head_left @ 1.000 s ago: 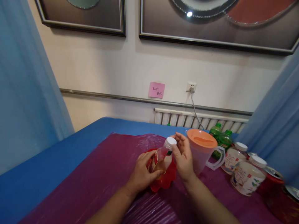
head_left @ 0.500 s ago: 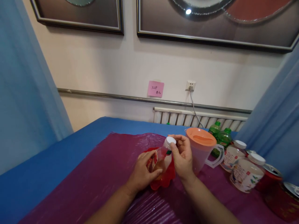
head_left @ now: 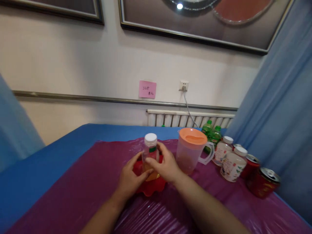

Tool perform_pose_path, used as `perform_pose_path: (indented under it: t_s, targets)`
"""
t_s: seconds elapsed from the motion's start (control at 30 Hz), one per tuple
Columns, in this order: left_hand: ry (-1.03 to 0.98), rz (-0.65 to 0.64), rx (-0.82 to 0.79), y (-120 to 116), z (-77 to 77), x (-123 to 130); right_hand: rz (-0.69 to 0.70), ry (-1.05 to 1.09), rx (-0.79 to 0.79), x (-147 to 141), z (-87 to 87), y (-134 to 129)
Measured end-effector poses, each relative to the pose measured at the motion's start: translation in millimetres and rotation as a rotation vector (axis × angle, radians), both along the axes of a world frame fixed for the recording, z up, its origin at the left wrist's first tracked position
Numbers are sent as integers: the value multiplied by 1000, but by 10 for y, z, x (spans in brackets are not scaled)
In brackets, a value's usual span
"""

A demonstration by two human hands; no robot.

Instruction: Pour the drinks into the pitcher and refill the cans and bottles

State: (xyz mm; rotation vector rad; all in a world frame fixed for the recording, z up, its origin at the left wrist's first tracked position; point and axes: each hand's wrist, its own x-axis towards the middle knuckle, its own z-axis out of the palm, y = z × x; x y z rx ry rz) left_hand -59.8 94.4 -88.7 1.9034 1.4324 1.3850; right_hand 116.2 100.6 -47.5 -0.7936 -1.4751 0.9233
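Observation:
A clear bottle with a white cap and amber liquid in its lower part stands nearly upright between my hands. My left hand curls round its lower left side, thumb across the front. My right hand grips it higher on the right, its thumb on the front and its fingers behind. Beneath the bottle is a red dish with a wavy rim, partly hidden by the hands; I cannot tell whether the bottle touches it. Right of my right hand stands a translucent pitcher with an orange lid.
At the right stand green bottles, white-capped labelled bottles and red cans. Purple plastic sheeting lies over the blue table cover. Behind are a radiator, a plugged-in cord and blue curtains.
The bottle has gone from tilted to nearly upright. My right hand has moved from the cap down to the bottle's body. The view has shifted right.

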Motion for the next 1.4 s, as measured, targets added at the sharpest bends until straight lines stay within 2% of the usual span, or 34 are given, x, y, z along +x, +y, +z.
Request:
perform_pose_path:
  t_s: [0.13,0.3,0.47,0.6,0.67,0.77,0.8,0.9,0.97,1.03,1.13,1.27,1.4]
  targets:
    - [39,9,31,51,15,-5,-21,-137,-24,39,97,-5]
    - [80,-8,45,78,22,1,-2,-207,-57,69,153,-6]
    - [68,-55,80,120,2,-17,-135,-314,1,100,332,-55]
    - [-22,-168,106,103,4,-28,-245,-216,39,228,491,-307]
    - [-86,-168,103,74,16,-19,-275,-107,66,404,513,-535]
    - [-151,-119,106,24,43,15,-335,-26,92,859,433,-943]
    - [-166,-106,109,9,54,31,-402,-40,101,1051,380,-1074]
    - [-189,-84,111,-21,89,79,-691,-187,31,1657,193,-1366]
    - [-192,-65,112,-25,109,102,-914,-300,-12,2018,79,-1452]
    - [-192,-41,120,-15,119,113,-1084,-416,-64,2303,-15,-1456]
    - [-200,-8,127,18,118,107,-1221,-566,-141,2580,-140,-1366]
    - [-189,12,119,65,95,83,-1303,-689,-229,2748,-295,-1199]
    - [-163,18,110,88,72,73,-1346,-718,-272,2807,-414,-1083]
